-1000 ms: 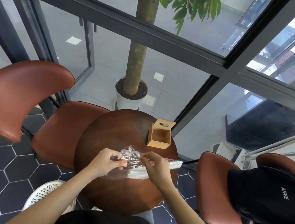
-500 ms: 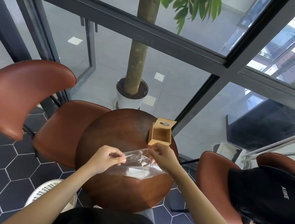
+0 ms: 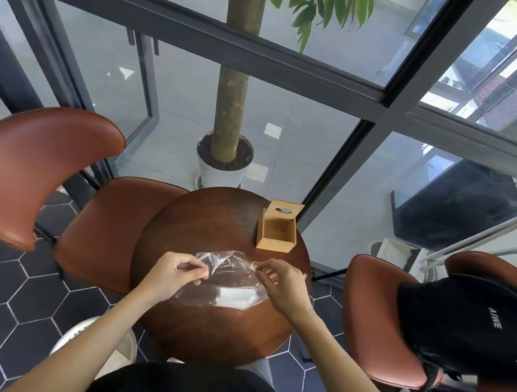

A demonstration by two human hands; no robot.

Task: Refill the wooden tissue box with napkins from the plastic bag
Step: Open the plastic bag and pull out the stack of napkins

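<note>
A clear plastic bag (image 3: 228, 276) lies on the round dark wooden table (image 3: 202, 228), with a flat stack of white napkins (image 3: 236, 298) inside its near end. My left hand (image 3: 174, 273) pinches the bag's left edge near the mouth. My right hand (image 3: 279, 283) pinches the right edge, and the mouth is spread between them. The wooden tissue box (image 3: 277, 232) stands at the table's far right with its lid tipped up and back; the inside looks empty.
Brown leather chairs stand left (image 3: 29, 163) and right (image 3: 379, 312) of the table. A black cap (image 3: 468, 323) rests on the right chair. A white basket (image 3: 80, 336) sits on the floor near left. A potted tree (image 3: 224, 159) and glass wall are behind.
Both hands have kept hold of the bag. The right hand went up toward the box and has come back down, and the bag's mouth is now pulled wider apart.
</note>
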